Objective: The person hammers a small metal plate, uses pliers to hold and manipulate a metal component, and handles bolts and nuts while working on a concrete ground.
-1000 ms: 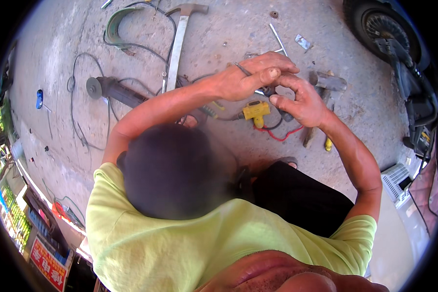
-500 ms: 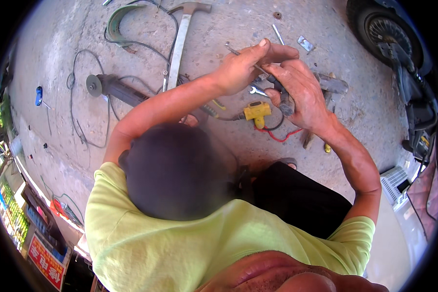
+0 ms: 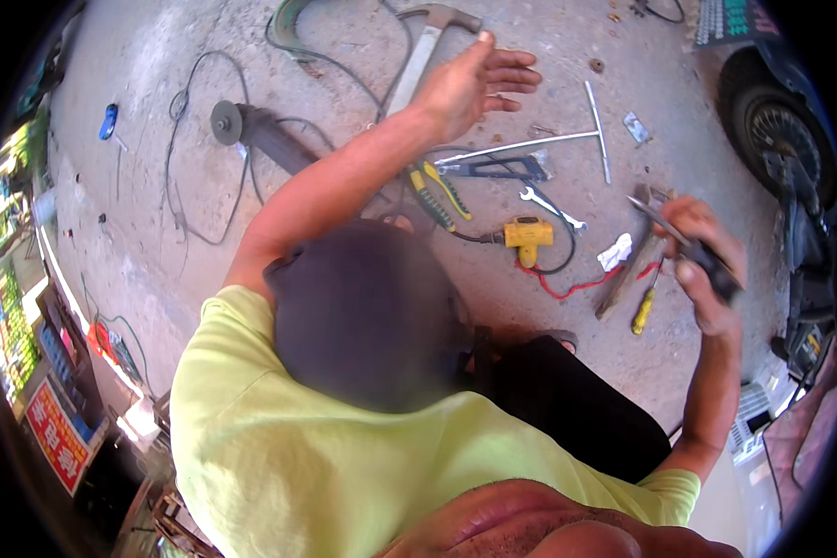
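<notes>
My left hand [image 3: 474,88] is stretched out with its fingers apart and nothing in it, just below the head of a claw hammer [image 3: 417,65]. My right hand [image 3: 707,246] is wrapped round a black-handled tool [image 3: 711,270]; its grey metal end points up and left, and its exact kind is unclear. Below the tool's tip lies a strip of wood [image 3: 620,288], with a yellow-handled screwdriver [image 3: 644,307] beside it. A crumpled white piece [image 3: 615,252] rests left of the wood. An open-end wrench [image 3: 553,208] and a yellow block with cables [image 3: 530,234] lie between my hands.
On the concrete, an angle grinder [image 3: 274,139] with looping cables lies left of my forearm. Yellow-green handled pliers [image 3: 432,197] and a T-shaped metal bar [image 3: 597,130] are in the middle. A vehicle wheel [image 3: 774,135] stands at the far right.
My hands were close together over the middle and have parted. The right one moved right and down with the black-handled tool; the left opened out. The whole view has shifted somewhat.
</notes>
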Action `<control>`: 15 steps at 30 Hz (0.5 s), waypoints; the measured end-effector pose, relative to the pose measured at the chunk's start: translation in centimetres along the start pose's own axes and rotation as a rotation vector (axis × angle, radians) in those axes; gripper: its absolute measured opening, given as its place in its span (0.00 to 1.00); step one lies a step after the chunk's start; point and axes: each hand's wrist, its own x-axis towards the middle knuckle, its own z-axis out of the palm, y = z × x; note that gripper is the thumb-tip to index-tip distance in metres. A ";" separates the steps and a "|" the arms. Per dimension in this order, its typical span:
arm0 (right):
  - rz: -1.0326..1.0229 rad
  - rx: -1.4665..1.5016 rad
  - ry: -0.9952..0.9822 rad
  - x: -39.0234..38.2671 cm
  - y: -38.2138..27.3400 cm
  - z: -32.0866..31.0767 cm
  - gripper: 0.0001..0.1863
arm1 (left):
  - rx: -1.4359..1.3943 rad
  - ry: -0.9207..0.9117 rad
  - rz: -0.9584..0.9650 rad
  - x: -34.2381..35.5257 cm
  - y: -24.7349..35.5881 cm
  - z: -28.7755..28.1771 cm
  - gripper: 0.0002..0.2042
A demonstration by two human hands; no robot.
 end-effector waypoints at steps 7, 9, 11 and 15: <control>-0.259 0.377 -0.420 -6.0 -6.4 -10.8 0.06 | 0.022 -0.035 -0.030 1.0 -1.6 -0.1 0.34; -0.294 0.407 -0.378 -7.3 -6.0 -11.4 0.06 | 0.023 -0.043 -0.044 1.1 -1.7 0.1 0.34; -0.389 0.541 -0.300 -9.0 -4.7 -11.5 0.04 | 0.019 -0.042 -0.057 0.8 -1.5 0.1 0.34; -0.435 0.698 -0.126 -12.3 -3.5 -11.8 0.06 | 0.033 -0.043 -0.060 0.8 -1.9 -0.5 0.32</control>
